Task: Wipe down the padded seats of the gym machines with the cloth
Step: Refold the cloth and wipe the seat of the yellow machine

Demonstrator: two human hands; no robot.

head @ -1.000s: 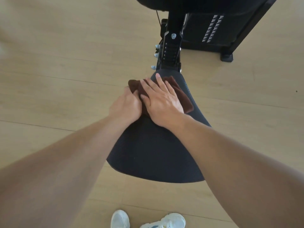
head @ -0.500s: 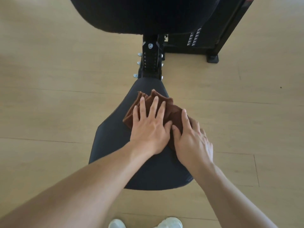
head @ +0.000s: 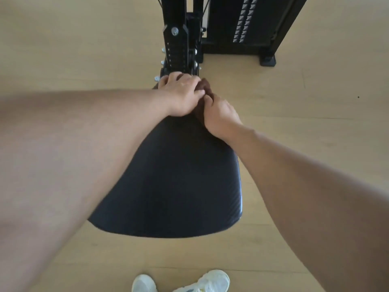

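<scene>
A black padded seat (head: 174, 186) of a gym machine fills the middle of the head view, narrow end away from me. A brown cloth (head: 205, 88) is bunched at that narrow far end, mostly hidden under my hands. My left hand (head: 181, 95) presses down on the cloth at the seat's tip, fingers curled over it. My right hand (head: 219, 114) grips the cloth's right side with curled fingers, touching the left hand.
The black seat post (head: 179, 43) with adjustment holes and bolts rises just beyond my hands. A black weight stack (head: 244, 24) and a frame foot (head: 267, 60) stand at the back right. Light wooden floor lies all around; my white shoes (head: 183, 281) are below the seat.
Both hands and the cloth have slid from the seat's middle to its narrow far end, and the flat fingers have curled onto the cloth. The view has moved closer to the seat.
</scene>
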